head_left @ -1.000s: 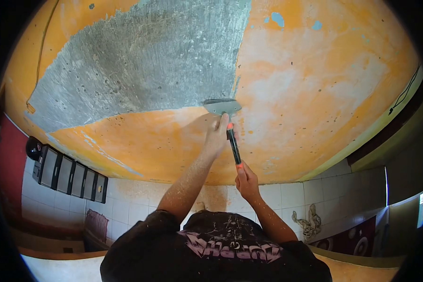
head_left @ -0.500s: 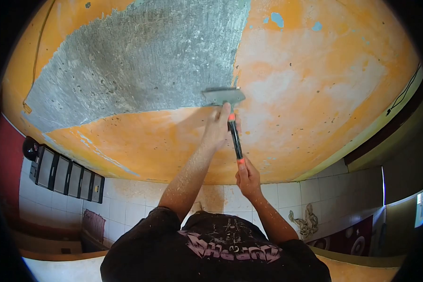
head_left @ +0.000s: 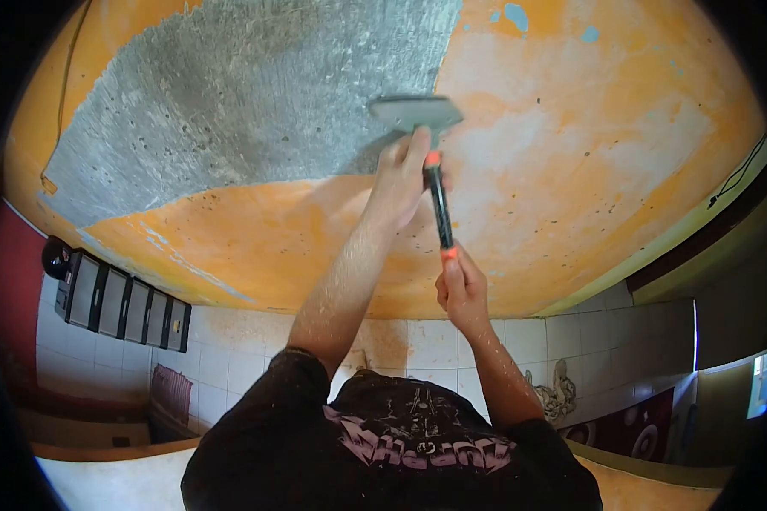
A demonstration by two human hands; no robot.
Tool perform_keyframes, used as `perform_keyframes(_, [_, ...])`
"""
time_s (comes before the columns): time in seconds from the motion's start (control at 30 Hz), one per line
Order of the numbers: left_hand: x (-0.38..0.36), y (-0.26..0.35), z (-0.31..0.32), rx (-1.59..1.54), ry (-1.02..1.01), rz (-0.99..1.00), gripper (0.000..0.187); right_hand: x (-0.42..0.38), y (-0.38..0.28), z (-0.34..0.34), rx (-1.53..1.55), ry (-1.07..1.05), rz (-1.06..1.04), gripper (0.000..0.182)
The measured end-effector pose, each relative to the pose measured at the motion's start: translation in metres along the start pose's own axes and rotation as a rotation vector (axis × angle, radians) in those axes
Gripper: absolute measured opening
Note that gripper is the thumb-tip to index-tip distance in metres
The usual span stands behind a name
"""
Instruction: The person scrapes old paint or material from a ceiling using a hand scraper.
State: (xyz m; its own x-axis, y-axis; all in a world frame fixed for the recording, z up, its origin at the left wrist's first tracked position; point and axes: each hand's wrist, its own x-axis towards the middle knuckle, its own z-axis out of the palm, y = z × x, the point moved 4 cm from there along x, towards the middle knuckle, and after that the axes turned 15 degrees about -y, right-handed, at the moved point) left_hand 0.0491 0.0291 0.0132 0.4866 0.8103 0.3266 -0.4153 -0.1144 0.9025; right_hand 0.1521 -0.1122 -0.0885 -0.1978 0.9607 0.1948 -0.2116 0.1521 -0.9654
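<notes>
A wide-bladed scraper with a black and orange handle is held in both hands against the wall. My left hand grips it near the head, the thumb stretched toward the blade. Lower down, my right hand is closed round the handle's end. The blade lies at the border between a bare grey patch and orange paint; whether its edge touches the surface is hard to tell. Pale dust specks cover both forearms.
A drawer unit with black edges stands at the lower left on white floor tiles. A crumpled cloth lies on the right. One cable hangs at the wall's left, another at the right.
Both hands and the scraper have moved up the wall and slightly right. The blade now sits higher along the right border of the grey patch. Both grips are unchanged.
</notes>
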Motion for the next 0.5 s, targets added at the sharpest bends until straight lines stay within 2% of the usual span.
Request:
perform_keyframes(0.1, [-0.004, 0.000, 0.002, 0.026, -0.044, -0.058, 0.047, -0.003, 0.005, 0.002, 0.018, 0.039, 0.013, 0.030])
perform_keyframes(0.2, [-0.038, -0.065, -0.018, -0.186, 0.078, -0.222, 0.045, -0.028, 0.075, -0.008, 0.013, 0.007, 0.098, 0.036])
perform_keyframes(0.27, [-0.056, -0.111, -0.031, -0.229, 0.117, -0.252, 0.044, -0.040, 0.105, -0.013, 0.010, 0.045, 0.116, 0.040])
perform_keyframes(0.33, [-0.061, -0.118, -0.031, -0.209, 0.128, -0.258, 0.044, -0.045, 0.114, -0.019, -0.061, 0.060, 0.103, 0.040])
perform_keyframes(0.5, [-0.060, -0.107, -0.028, -0.093, 0.084, -0.246, 0.043, -0.054, 0.104, -0.016, 0.016, 0.050, 0.186, 0.038])
